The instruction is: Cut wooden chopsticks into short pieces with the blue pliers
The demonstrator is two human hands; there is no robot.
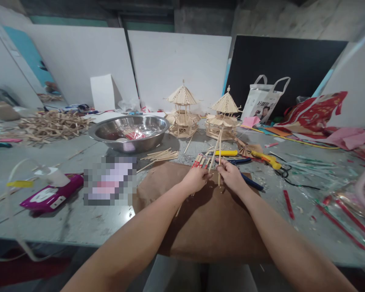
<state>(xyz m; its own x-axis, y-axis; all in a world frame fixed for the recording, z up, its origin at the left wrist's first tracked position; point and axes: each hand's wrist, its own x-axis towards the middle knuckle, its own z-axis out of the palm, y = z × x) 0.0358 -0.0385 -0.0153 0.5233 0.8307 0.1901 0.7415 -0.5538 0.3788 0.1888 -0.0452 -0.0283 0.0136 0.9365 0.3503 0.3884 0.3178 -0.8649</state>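
Note:
My left hand point(196, 179) is closed, with its fingertips on a thin wooden stick point(213, 160) that leans up to the right. A second thin wooden stick point(220, 156) stands nearly upright in the pinched fingers of my right hand point(231, 176). The two sticks come close together or cross near their upper ends. Just beyond my left hand are several sticks with red-and-white ends point(201, 161); whether that hand also grips them is hard to see. Both hands are above a brown sheet point(213, 231) on the table.
Two stick pagoda models point(183, 115) stand at the back, beside a steel basin point(101, 138). Loose sticks point(162, 155), a yellow-handled cutter point(226, 153), a yellow glue gun point(267, 159) and a purple power strip point(56, 196) lie around. A stick heap point(54, 125) is at left.

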